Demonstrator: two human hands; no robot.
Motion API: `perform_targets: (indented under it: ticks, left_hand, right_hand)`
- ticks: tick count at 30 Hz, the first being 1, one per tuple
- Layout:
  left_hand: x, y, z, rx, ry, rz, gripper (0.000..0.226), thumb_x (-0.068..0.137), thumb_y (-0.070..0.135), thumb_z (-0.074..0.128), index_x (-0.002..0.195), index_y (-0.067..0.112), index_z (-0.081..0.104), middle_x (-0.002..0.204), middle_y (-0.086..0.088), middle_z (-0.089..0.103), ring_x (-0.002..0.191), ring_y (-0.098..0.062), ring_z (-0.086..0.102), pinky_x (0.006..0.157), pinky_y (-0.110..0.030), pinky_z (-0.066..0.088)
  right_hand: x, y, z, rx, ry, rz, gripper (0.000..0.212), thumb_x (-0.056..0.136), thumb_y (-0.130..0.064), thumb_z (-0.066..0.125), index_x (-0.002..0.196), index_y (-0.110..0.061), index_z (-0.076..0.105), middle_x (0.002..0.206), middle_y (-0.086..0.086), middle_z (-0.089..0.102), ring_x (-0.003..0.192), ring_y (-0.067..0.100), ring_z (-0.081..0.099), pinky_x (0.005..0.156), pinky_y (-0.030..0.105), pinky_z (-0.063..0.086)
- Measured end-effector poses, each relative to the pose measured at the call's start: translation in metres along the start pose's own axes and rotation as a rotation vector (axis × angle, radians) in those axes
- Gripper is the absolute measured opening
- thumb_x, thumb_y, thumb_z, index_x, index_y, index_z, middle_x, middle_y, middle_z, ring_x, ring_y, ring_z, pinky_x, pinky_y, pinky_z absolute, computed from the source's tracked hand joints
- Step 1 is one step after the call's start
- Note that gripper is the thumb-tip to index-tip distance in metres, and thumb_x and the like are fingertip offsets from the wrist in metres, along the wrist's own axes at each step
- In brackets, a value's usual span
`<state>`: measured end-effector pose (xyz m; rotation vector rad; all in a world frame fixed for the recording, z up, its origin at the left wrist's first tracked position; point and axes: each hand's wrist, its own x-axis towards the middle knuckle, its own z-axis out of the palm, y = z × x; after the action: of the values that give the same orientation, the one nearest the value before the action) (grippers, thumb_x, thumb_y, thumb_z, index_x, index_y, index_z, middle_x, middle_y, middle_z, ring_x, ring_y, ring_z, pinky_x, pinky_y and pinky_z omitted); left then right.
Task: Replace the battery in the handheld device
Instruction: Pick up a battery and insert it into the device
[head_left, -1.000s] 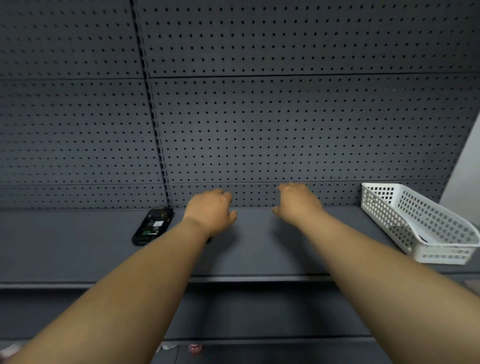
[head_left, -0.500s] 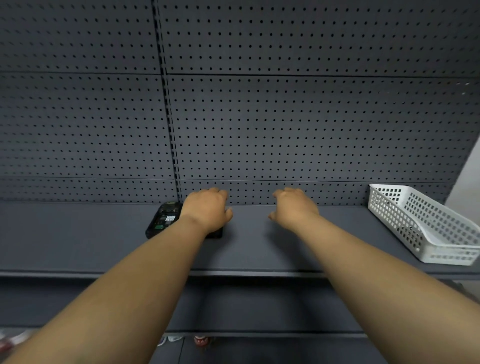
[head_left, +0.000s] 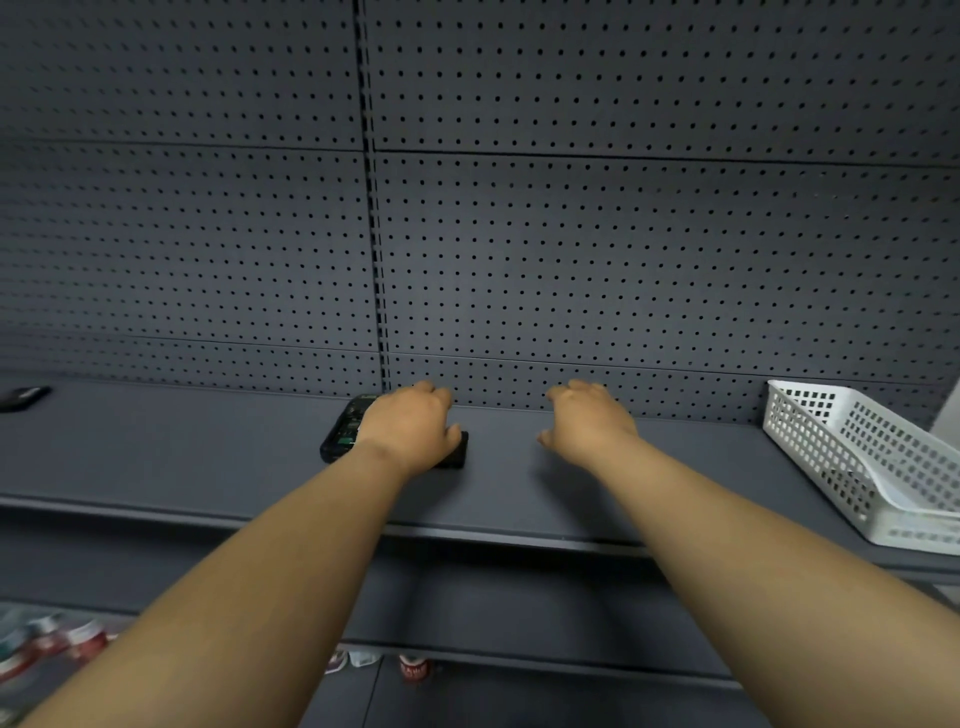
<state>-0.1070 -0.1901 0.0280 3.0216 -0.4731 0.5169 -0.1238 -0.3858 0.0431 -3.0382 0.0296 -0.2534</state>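
Device (head_left: 344, 430) flat, long axis front-left to back-right; L hand (head_left: 410, 428) covers batt (head_left: 456, 453), grip unclear; R hand (head_left: 589, 423) loose, empty.

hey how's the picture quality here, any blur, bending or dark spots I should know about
Head view: wide-angle bending curves the shelf edge and pegboard lines; light is dim and even, no glare; soft shadows beneath the left hand and right hand; items on the lower shelf are blurred; the white basket is sharp.

My left hand (head_left: 410, 428) covers most of the black block (head_left: 456, 453) and the handheld device (head_left: 345, 430) beside it. Left of the device, a dark object (head_left: 23, 397) is cut by the frame edge. Below it, items (head_left: 57, 642) too blurred to identify.
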Motion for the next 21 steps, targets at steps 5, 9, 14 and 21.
perform_targets:
  ticks: [5, 9, 14, 21]
  left_hand:
    - [0.002, -0.028, 0.0, 0.0, 0.025, -0.014, 0.038, 0.091, 0.037, 0.045, 0.118, 0.013, 0.053, 0.119, -0.008, 0.058, 0.103, -0.027, 0.057, 0.08, -0.037, 0.048]
    - [0.006, -0.062, 0.001, -0.003, 0.027, -0.008, 0.033, 0.09, 0.036, 0.044, 0.11, 0.012, 0.055, 0.111, -0.009, 0.059, 0.098, -0.028, 0.057, 0.073, -0.035, 0.045]
    - [0.012, -0.116, 0.002, 0.003, 0.02, 0.007, 0.033, 0.089, 0.037, 0.045, 0.111, 0.013, 0.055, 0.111, -0.008, 0.06, 0.097, -0.027, 0.059, 0.074, -0.036, 0.047]
    - [0.021, -0.191, 0.002, -0.021, 0.016, 0.038, 0.039, 0.09, 0.038, 0.046, 0.119, 0.013, 0.054, 0.12, -0.008, 0.058, 0.108, -0.028, 0.056, 0.084, -0.039, 0.049]
  right_hand:
    - [0.008, -0.025, 0.005, -0.002, -0.009, -0.013, 0.052, 0.086, -0.036, 0.061, 0.13, -0.013, 0.047, 0.131, 0.007, 0.048, 0.126, 0.026, 0.041, 0.096, 0.038, 0.043]
    - [0.021, -0.056, 0.011, 0.003, -0.014, -0.003, 0.052, 0.086, -0.035, 0.061, 0.132, -0.014, 0.046, 0.132, 0.006, 0.047, 0.127, 0.026, 0.039, 0.097, 0.037, 0.043]
    - [0.041, -0.11, 0.019, 0.012, -0.024, 0.014, 0.053, 0.086, -0.031, 0.061, 0.134, -0.014, 0.045, 0.139, 0.007, 0.043, 0.13, 0.027, 0.037, 0.098, 0.037, 0.042]
    - [0.062, -0.182, 0.031, 0.037, -0.001, 0.055, 0.053, 0.087, -0.031, 0.06, 0.135, -0.013, 0.045, 0.14, 0.007, 0.043, 0.131, 0.026, 0.037, 0.101, 0.037, 0.04]
